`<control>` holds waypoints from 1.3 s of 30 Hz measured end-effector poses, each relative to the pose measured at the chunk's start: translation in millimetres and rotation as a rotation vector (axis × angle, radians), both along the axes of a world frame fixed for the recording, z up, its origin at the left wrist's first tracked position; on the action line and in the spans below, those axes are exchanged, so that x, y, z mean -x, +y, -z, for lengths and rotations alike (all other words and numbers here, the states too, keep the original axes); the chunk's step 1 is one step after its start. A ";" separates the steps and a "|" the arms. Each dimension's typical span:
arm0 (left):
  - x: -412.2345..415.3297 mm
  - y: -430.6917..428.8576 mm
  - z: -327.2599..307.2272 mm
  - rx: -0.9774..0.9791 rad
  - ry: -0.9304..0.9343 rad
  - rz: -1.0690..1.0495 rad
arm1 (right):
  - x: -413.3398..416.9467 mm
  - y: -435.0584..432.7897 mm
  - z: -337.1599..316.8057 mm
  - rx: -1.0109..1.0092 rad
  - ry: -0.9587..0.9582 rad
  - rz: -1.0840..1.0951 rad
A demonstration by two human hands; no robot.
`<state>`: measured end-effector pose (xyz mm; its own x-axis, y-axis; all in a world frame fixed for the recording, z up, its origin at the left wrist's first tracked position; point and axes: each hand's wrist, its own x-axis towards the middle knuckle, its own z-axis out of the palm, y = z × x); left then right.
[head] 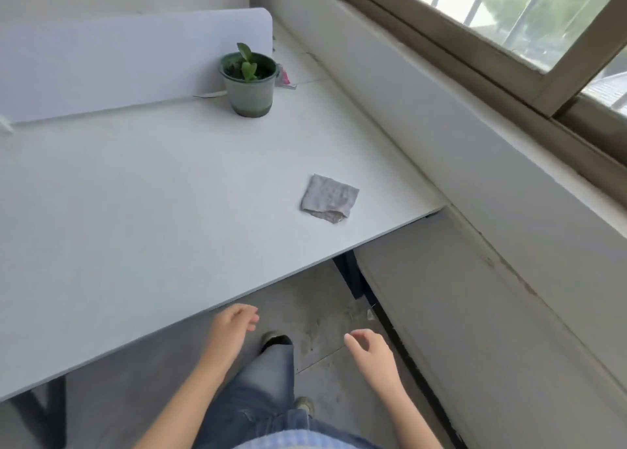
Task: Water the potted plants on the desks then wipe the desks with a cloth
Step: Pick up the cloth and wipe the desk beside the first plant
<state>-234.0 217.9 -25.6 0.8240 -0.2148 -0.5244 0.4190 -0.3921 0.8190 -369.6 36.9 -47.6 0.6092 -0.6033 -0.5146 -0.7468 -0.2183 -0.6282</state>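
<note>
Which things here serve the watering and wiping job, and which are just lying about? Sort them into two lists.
For the job:
- small green plastic pot with a leafy plant
- folded grey cloth
- white desk top

Just lying about:
- pink wrapper behind the pot
- white divider panel
</note>
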 end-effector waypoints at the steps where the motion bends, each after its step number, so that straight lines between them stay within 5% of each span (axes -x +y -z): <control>1: -11.0 -6.6 -0.3 0.003 -0.003 -0.007 | -10.8 -7.9 0.4 0.013 0.002 -0.002; 6: -89.8 -47.0 -0.6 -0.064 -0.170 -0.067 | -90.8 -54.0 -19.1 0.200 -0.093 -0.070; 11: -167.5 -74.3 17.4 -0.470 -0.445 -0.008 | -181.7 -78.9 -25.6 0.438 -0.042 -0.328; 20: -212.7 -108.2 56.9 -0.735 -0.297 -0.015 | -266.5 -81.5 12.6 0.604 0.277 -0.610; 28: -217.3 -115.1 64.9 -0.942 -0.322 -0.004 | -372.4 -131.8 15.0 0.599 0.165 -0.766; 39: -219.6 -120.1 74.2 -1.089 -0.403 -0.148 | -569.8 -207.8 22.7 0.606 0.009 -0.649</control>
